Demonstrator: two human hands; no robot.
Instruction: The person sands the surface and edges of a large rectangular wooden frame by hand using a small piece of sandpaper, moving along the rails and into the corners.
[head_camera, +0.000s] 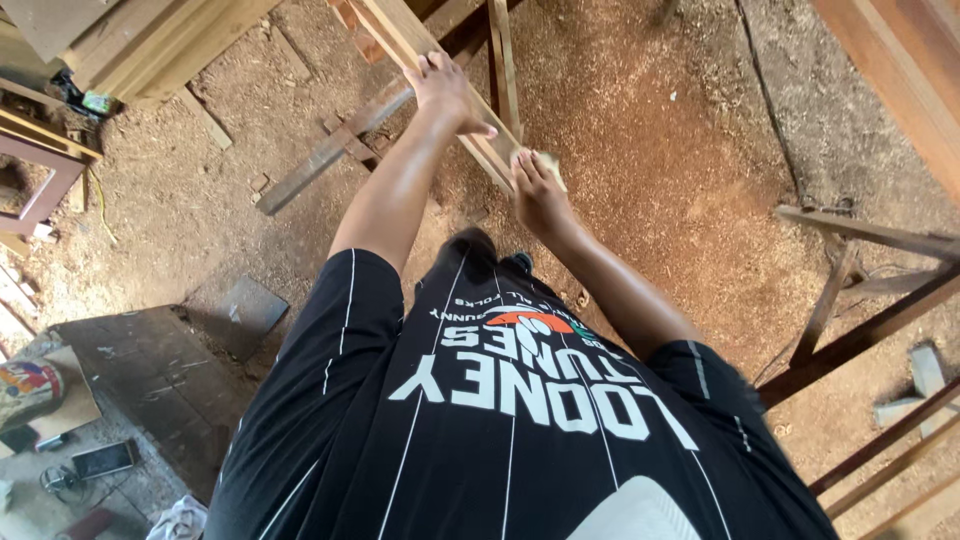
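Note:
A long pale wooden board (400, 35) runs from the top of the view down toward me. My left hand (445, 90) grips it partway along its length, fingers wrapped over its edge. My right hand (537, 190) is closed on the board's near end, where a small tan piece, perhaps sandpaper (548, 165), sits under my fingers. Below my arms I see my black striped shirt (480, 400) and one dark shoe (470, 245) on the sawdust floor.
Sawdust covers the floor (650, 130). A grey plank (330, 150) lies beneath the board. Stacked timber (150, 40) sits top left, a dark wooden frame (860, 300) at right. A dark slab (150, 370), a phone (103, 458) and a printed bag (25, 385) lie lower left.

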